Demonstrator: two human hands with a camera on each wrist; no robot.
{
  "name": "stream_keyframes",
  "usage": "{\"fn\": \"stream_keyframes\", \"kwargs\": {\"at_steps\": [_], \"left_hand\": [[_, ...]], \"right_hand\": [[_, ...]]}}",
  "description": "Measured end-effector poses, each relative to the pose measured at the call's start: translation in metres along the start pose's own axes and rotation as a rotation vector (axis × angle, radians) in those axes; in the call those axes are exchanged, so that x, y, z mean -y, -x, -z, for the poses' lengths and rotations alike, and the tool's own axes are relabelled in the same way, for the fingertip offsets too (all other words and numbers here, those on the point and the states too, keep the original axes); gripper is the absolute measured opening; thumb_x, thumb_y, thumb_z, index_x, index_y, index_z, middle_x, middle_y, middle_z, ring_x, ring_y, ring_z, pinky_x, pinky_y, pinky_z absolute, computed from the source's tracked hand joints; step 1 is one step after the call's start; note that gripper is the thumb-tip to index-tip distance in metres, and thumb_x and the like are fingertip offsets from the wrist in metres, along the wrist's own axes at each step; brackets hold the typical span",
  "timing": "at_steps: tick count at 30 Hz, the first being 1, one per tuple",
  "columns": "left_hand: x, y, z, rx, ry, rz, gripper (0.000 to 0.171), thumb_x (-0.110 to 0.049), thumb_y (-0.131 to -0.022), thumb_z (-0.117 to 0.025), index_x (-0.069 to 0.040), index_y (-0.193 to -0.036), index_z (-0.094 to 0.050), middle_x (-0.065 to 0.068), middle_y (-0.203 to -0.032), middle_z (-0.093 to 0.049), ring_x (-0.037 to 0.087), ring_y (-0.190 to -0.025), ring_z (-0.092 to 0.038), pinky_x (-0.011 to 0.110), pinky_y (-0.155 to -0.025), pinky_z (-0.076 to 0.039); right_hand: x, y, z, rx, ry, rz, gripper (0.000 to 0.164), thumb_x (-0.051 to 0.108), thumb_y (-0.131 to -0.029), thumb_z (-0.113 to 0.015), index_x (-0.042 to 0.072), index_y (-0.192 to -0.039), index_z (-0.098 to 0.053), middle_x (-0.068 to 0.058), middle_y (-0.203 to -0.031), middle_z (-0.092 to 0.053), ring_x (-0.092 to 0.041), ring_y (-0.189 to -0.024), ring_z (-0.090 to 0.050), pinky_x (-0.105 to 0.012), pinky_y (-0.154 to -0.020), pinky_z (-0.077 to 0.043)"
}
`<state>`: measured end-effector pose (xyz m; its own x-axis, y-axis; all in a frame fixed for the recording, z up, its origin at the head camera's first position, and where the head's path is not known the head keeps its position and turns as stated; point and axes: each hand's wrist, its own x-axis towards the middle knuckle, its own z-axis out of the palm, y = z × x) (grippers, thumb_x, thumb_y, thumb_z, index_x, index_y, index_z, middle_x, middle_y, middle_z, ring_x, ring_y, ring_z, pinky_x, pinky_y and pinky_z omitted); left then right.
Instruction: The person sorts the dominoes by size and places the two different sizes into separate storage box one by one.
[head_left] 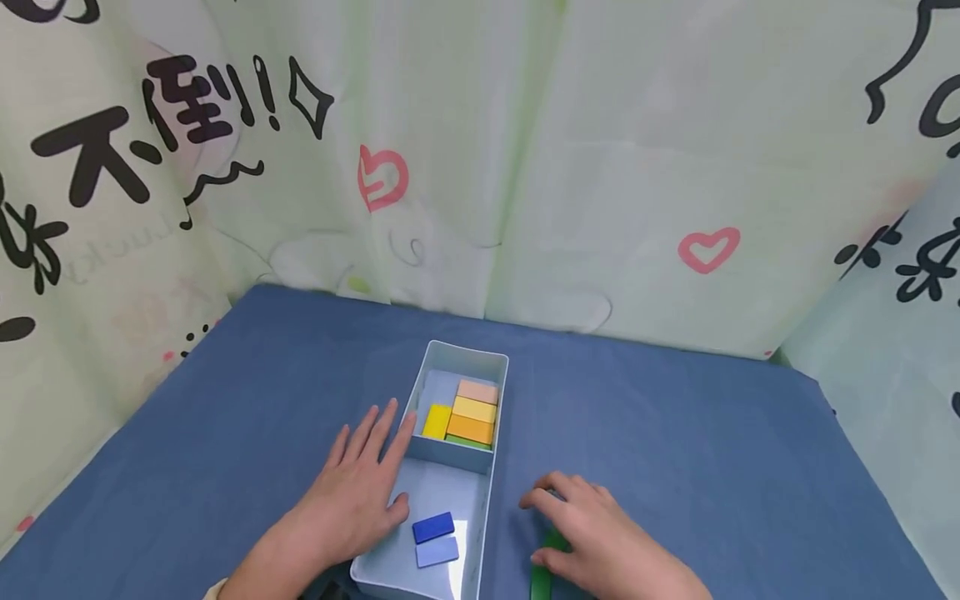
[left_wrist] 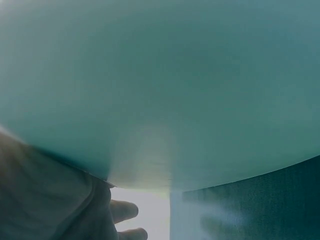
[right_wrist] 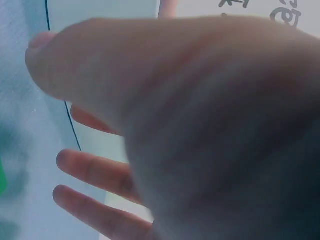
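A long pale grey-blue box (head_left: 450, 454) with two compartments lies before me in the head view. My left hand (head_left: 348, 504) spreads straight fingers along its left side, the fingertips by the far compartment; whether they touch the wall I cannot tell. In the near compartment are a dark blue block (head_left: 433, 527) and a lighter blue block (head_left: 437, 552). Right of the box, my right hand (head_left: 596, 529) hovers, fingers loosely bent and apart, with nothing visible between them. Beneath it a green piece (head_left: 540, 583) is partly hidden by the hand.
The far compartment holds a yellow block (head_left: 437, 422) beside a column of pink (head_left: 477, 392), pale yellow (head_left: 474, 409), orange (head_left: 470, 429) and green (head_left: 468, 442) blocks. A blue cloth (head_left: 675, 442) covers the table. Printed curtains (head_left: 600, 167) enclose it.
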<state>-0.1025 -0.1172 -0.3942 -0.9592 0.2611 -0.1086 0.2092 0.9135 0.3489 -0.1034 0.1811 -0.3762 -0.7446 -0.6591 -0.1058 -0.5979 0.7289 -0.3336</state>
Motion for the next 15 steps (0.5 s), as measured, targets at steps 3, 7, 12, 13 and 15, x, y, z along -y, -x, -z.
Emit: {"fn": "stream_keyframes", "kwargs": {"at_steps": [3, 7, 12, 13, 15], "left_hand": [[0.0003, -0.0002, -0.0002, -0.021, -0.010, 0.004, 0.084, -0.029, -0.090, -0.064, -0.015, -0.160, -0.019, 0.014, -0.167, -0.010, 0.040, -0.153, -0.011, 0.066, -0.119, -0.014], [-0.0005, 0.0015, -0.0018, 0.017, -0.006, 0.016, 0.085, -0.030, -0.091, -0.064, -0.015, -0.160, -0.017, 0.014, -0.167, -0.008, 0.040, -0.153, -0.010, 0.066, -0.119, -0.013], [-0.0020, 0.0004, -0.0041, 0.008, -0.016, 0.014, 0.085, -0.030, -0.090, -0.065, -0.014, -0.160, -0.019, 0.014, -0.167, -0.009, 0.041, -0.153, -0.011, 0.066, -0.119, -0.014], [-0.0025, -0.0003, -0.0041, 0.003, -0.019, 0.015, 0.085, -0.030, -0.090, -0.065, -0.015, -0.160, -0.019, 0.014, -0.167, -0.010, 0.041, -0.153, -0.011, 0.066, -0.119, -0.014], [-0.0034, -0.0009, -0.0046, 0.010, -0.023, 0.018, 0.085, -0.031, -0.090, -0.065, -0.015, -0.160, -0.019, 0.014, -0.167, -0.010, 0.041, -0.153, -0.011, 0.066, -0.119, -0.014]], "right_hand": [[0.0012, 0.0001, -0.0012, -0.008, 0.007, -0.021, 0.040, 0.032, -0.084, -0.078, 0.024, -0.121, -0.064, 0.012, -0.117, -0.055, -0.010, -0.102, -0.053, -0.042, -0.087, -0.046], [0.0027, -0.0001, -0.0050, 0.061, -0.037, -0.062, 0.045, 0.037, -0.081, -0.080, 0.026, -0.122, -0.064, 0.012, -0.113, -0.055, -0.008, -0.099, -0.050, -0.039, -0.082, -0.042], [0.0017, -0.0007, -0.0079, 0.120, -0.084, -0.136, 0.047, 0.042, -0.077, -0.083, 0.028, -0.118, -0.064, 0.012, -0.106, -0.051, -0.008, -0.094, -0.046, -0.037, -0.078, -0.035], [0.0013, -0.0005, -0.0078, 0.130, -0.090, -0.149, 0.048, 0.043, -0.076, -0.083, 0.029, -0.117, -0.064, 0.012, -0.104, -0.050, -0.008, -0.094, -0.045, -0.037, -0.078, -0.035], [0.0007, 0.0000, -0.0085, 0.154, -0.100, -0.166, 0.049, 0.046, -0.075, -0.083, 0.029, -0.116, -0.063, 0.012, -0.102, -0.049, -0.009, -0.091, -0.043, -0.038, -0.078, -0.036]]}}
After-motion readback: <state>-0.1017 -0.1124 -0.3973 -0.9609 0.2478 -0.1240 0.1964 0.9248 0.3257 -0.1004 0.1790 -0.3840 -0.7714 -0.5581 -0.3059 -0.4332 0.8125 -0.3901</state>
